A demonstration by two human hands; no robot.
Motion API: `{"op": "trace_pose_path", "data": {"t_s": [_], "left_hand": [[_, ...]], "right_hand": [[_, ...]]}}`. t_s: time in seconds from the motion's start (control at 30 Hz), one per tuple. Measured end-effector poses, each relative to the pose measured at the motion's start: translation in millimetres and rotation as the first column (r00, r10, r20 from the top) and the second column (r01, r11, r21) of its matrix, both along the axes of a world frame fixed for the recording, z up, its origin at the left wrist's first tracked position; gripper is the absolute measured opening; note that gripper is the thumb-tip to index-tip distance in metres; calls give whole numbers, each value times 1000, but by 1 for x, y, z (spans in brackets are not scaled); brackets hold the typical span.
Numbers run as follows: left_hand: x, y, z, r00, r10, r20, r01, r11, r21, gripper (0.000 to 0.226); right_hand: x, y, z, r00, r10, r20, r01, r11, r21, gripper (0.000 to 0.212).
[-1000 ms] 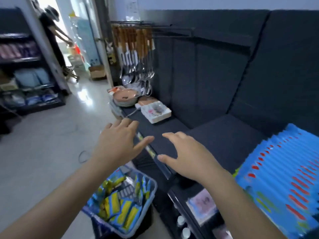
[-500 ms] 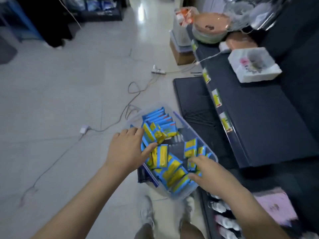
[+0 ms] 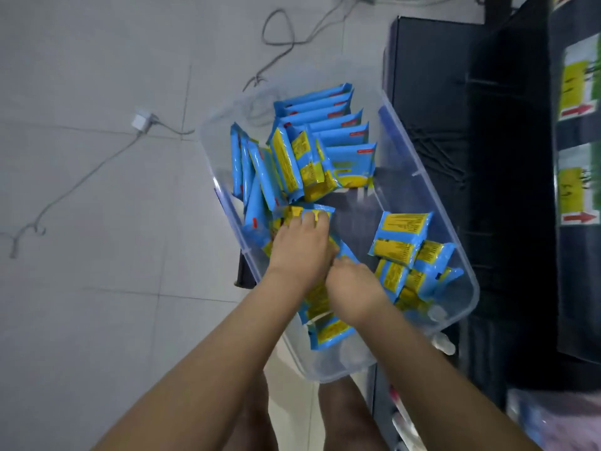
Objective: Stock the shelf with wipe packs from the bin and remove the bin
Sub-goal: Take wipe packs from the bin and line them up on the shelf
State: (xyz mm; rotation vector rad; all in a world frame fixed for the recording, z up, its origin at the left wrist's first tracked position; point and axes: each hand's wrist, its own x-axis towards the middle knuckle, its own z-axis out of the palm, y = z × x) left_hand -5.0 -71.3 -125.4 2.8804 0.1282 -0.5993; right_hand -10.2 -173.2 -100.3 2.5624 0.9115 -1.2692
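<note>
A person's left hand [image 3: 302, 252] curls over blue-and-yellow plastic wipe packs [image 3: 341, 138], apparently gripping one, inside a clear plastic bin [image 3: 422, 190] beside a dark shelf unit [image 3: 507, 125]. The right hand [image 3: 354, 288] digs in alongside, its fingers hidden and its grip impossible to tell.

The one bare patch inside the clear plastic bin [image 3: 419, 164] is the middle of its bottom. It lies between the row of blue-and-yellow wipe packs [image 3: 325, 125] at the far end and the loose heap of packs [image 3: 406, 245] against the right wall. My left hand [image 3: 300, 252] and right hand [image 3: 353, 288] crowd together by the left wall, with packs under both. The tall black shelf unit [image 3: 507, 157] stands just beside the bin's right side. To the left the pale tiled floor [image 3: 97, 304] lies open, crossed by a thin grey cable [image 3: 81, 177] with a white plug [image 3: 140, 120].
</note>
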Motion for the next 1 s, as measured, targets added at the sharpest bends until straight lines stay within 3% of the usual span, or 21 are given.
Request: {"op": "trace_pose_path", "data": {"t_s": [0.17, 0.3, 0.4, 0.5, 0.7, 0.8, 0.9, 1.0], "left_hand": [[10, -6, -30, 980, 93, -178, -72, 990, 124, 92], [16, -10, -34, 976, 75, -205, -53, 992, 113, 73], [27, 0, -17, 965, 98, -243, -137, 979, -150, 56], [36, 27, -1, 942, 190, -278, -288, 882, -373, 46], [34, 65, 4, 836, 332, -437, -543, 615, -572, 31], [28, 68, 4, 835, 333, -439, -547, 595, -589, 34], [23, 68, 13, 851, 336, -402, -523, 597, -608, 35], [18, 75, 26, 814, 424, -397, -573, 469, -673, 30]], "right_hand": [[-5, -12, -7, 996, -56, -64, 59, 997, 45, 45], [-4, -20, -6, 996, -64, -54, 68, 995, 69, 50], [2, -20, -7, 998, -40, -44, 41, 998, 38, 51], [5, -17, -14, 1000, 18, -12, -17, 998, 58, 59], [0, -5, -35, 987, 112, 113, -128, 981, 148, 65], [6, -4, -41, 979, 166, 122, -186, 966, 177, 58], [20, -7, -31, 982, 181, 59, -189, 960, 208, 39], [43, -12, -10, 988, 23, -150, 6, 981, 192, 36]]}}
